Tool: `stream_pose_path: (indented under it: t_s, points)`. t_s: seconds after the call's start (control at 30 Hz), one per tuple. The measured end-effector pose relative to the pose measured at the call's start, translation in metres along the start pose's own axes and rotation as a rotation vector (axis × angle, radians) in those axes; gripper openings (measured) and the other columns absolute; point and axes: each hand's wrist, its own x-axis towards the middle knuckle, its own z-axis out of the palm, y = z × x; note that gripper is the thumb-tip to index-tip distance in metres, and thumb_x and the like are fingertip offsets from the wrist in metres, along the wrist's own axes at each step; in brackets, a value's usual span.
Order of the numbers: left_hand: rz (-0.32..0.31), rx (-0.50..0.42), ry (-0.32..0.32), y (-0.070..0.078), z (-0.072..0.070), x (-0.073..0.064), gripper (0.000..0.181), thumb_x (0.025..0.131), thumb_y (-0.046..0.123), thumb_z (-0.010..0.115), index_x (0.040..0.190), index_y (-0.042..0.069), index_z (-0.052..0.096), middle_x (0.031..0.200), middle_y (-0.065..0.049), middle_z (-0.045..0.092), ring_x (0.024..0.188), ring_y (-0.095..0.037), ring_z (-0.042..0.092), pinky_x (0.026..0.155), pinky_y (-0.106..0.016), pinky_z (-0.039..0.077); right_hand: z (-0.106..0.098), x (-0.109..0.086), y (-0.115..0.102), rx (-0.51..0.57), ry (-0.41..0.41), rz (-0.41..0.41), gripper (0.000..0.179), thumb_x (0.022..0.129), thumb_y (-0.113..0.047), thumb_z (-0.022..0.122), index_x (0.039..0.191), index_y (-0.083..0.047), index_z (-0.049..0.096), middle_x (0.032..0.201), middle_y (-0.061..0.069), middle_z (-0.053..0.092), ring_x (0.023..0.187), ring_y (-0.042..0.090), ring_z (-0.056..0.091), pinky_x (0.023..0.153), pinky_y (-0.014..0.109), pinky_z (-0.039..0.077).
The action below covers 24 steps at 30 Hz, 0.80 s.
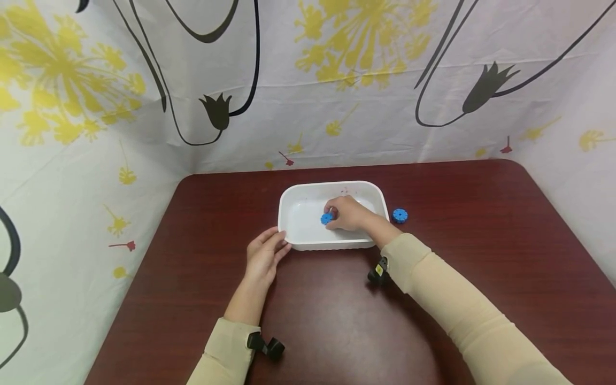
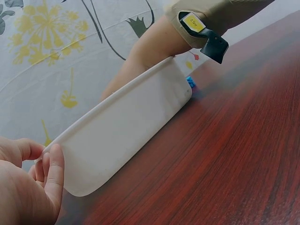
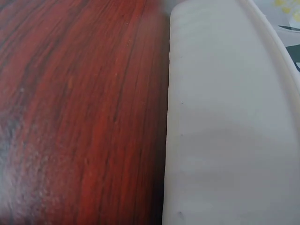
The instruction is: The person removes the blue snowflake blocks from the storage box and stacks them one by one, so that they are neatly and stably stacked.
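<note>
A white rectangular tray (image 1: 332, 245) with a raised rim stands on the table. My left hand (image 1: 263, 255) grips its near left corner, with the thumb at the rim and fingers against the outer wall; the left wrist view shows this hold on the tray (image 2: 122, 126) too. Inside the tray, my right hand (image 1: 352, 214) pinches a small blue notched disc (image 1: 326, 218) between thumb and fingers. Just right of the tray lies a second blue notched disc (image 1: 400, 215). Only the outer wall of the tray (image 3: 229, 117) shows in the right wrist view; the right hand is hidden there.
The dark red wooden table (image 1: 317, 305) reaches back to a white cloth (image 1: 269, 69) printed with flowers. Small reddish marks (image 1: 345, 190) show on the tray's far inner wall. A black wrist camera (image 1: 378, 271) sits at the right cuff.
</note>
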Motion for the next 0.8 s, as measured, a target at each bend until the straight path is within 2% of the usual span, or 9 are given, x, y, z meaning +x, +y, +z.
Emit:
stream_pose_path:
  t_s: [0.27,0.5,0.7,0.8]
  points:
    - [-0.008,-0.001,0.007,0.0,0.002,-0.001,0.028,0.091,-0.004,0.069,0.117,-0.004,0.059,0.086,-0.006,0.062,0.072,-0.012,0.063,0.074,-0.026,0.063,-0.001,-0.001,0.002,0.082,0.028,-0.003,0.037,0.078,-0.012,0.087,0.106,-0.003,0.065,0.092,0.008,0.067,0.081,0.018,0.063,0.079,0.033,0.054]
    - [0.001,-0.003,-0.002,0.001,0.002,-0.003,0.03,0.091,-0.005,0.068,0.119,-0.006,0.058,0.085,-0.005,0.061,0.07,-0.011,0.062,0.074,-0.025,0.063,-0.007,-0.007,0.001,0.113,0.083,-0.034,0.037,0.078,-0.012,0.088,0.106,-0.003,0.066,0.092,0.008,0.067,0.08,0.019,0.065,0.085,0.038,0.053]
    - [0.007,-0.012,-0.008,0.001,0.002,-0.004,0.03,0.091,-0.005,0.068,0.119,-0.006,0.057,0.085,-0.005,0.061,0.068,-0.01,0.062,0.072,-0.024,0.063,-0.012,-0.011,0.001,0.112,0.142,-0.067,0.035,0.079,-0.013,0.087,0.105,-0.003,0.065,0.09,0.007,0.065,0.078,0.02,0.063,0.072,0.033,0.054]
    - [0.005,-0.012,-0.006,0.001,0.002,-0.004,0.029,0.091,-0.005,0.068,0.118,-0.005,0.057,0.085,-0.005,0.061,0.068,-0.01,0.062,0.072,-0.024,0.063,-0.016,-0.015,0.001,0.125,0.153,-0.059,0.036,0.079,-0.015,0.088,0.105,-0.004,0.065,0.09,0.007,0.065,0.078,0.021,0.063,0.073,0.034,0.055]
